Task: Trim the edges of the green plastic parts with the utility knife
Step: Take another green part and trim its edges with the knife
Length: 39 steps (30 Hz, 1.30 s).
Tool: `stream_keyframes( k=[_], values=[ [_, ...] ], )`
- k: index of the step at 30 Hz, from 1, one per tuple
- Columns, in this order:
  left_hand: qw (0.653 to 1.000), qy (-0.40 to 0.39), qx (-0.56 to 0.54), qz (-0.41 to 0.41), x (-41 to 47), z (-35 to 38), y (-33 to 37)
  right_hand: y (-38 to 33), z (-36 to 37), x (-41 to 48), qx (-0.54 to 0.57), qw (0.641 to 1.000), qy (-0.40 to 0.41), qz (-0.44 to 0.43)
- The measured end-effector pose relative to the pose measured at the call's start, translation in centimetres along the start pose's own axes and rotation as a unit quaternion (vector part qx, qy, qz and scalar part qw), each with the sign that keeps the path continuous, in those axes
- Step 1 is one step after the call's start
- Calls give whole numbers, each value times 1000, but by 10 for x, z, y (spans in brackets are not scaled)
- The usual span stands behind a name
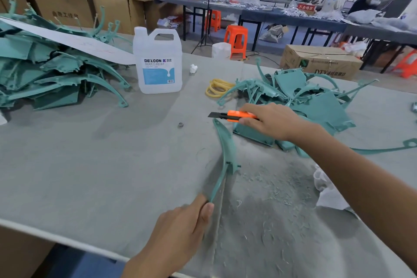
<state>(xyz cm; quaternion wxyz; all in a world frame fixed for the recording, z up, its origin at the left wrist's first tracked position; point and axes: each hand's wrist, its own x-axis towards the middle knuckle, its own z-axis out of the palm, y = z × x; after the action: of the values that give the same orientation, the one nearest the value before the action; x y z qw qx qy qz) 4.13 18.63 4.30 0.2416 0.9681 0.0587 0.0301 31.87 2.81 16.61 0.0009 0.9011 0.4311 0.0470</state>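
left grip [180, 228] clamped on near end of curved green part [226, 153], centre of table [112, 153] | right grip [270, 122] clamped on utility knife [239, 116], blade toward 9 o'clock, near part's far tip | left pile [56, 70] 10 o'clock, right pile [316, 97] 2 o'clock

Rear of utility knife [235, 116] within right hand [272, 123]; green parts pile [45, 70] past left edge.
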Motion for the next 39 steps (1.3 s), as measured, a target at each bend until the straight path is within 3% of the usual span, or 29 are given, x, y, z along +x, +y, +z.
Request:
stream_keyframes(
  k=[10,20,23,26,29,34,39],
  values=[
    [989,46,-141,-17,1,3,-5,-30,30,-72,78,997,20,7],
    [984,59,-165,-36,3,0,-2,-67,43,-126,106,994,3,-16],
    [990,48,-129,-32,1,1,0,-65,40,-117,118,993,-4,2],
    [997,41,-66,-16,-1,1,3,-50,26,-90,84,996,13,33],
    [995,39,-87,-21,-1,1,2,-39,13,-68,29,998,11,61],
    [983,64,-166,-48,2,3,-3,-65,24,-91,79,997,-12,4],
    [988,64,-136,-38,1,6,-1,-72,33,-109,109,994,-15,-13]
  ],
)
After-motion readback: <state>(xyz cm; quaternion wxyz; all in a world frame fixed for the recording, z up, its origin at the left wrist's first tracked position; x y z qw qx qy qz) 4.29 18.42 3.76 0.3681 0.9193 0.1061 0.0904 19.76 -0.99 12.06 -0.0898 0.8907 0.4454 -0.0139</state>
